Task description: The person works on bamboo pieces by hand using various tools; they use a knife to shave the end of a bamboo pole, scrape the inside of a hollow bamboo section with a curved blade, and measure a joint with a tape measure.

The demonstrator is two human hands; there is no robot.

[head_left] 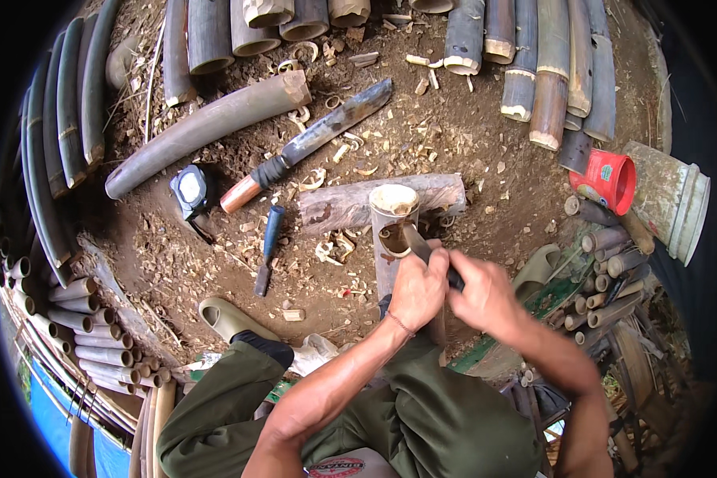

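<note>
A bamboo tube [384,271] with a hole cut in its side points away from me, its far end resting across a short log [331,205]. The blade of a knife [415,242] reaches into the hole. My left hand [419,283] is closed near the blade, its fingers pressed on the knife. Around the dark handle my right hand [486,293] is closed, slightly blurred. On the ground to the left lie a chisel [270,248] with a blue handle and a machete [327,127] with a wooden handle.
A tape measure [190,191] and a long bamboo piece [207,131] lie on the left. Wood shavings litter the dirt floor. Bamboo tubes [538,72] line the far side, and more are stacked at both sides. A red bucket [605,180] and a pale bucket [668,199] lie on the right.
</note>
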